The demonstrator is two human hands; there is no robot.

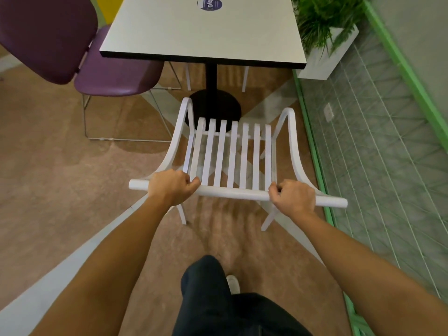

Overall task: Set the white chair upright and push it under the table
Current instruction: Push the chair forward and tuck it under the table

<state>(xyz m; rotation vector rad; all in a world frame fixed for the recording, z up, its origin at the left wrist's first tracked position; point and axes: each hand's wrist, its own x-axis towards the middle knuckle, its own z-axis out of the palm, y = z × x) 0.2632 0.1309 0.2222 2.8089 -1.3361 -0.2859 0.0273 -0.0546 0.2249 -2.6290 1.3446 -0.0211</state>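
Note:
The white chair (232,154) with a slatted back stands upright on the floor, facing the table (203,35). Its curved arms reach toward the black round table base (213,107). My left hand (173,186) grips the left part of the chair's top rail. My right hand (292,196) grips the right part of the same rail. The chair's front sits just short of the table's near edge. Its seat is mostly hidden behind the slats.
A purple chair (80,54) stands at the table's left side. A white planter with green plants (324,42) sits to the right of the table. A green-trimmed tiled wall (378,154) runs close along the right. White legs of another chair (189,76) show beyond the pedestal.

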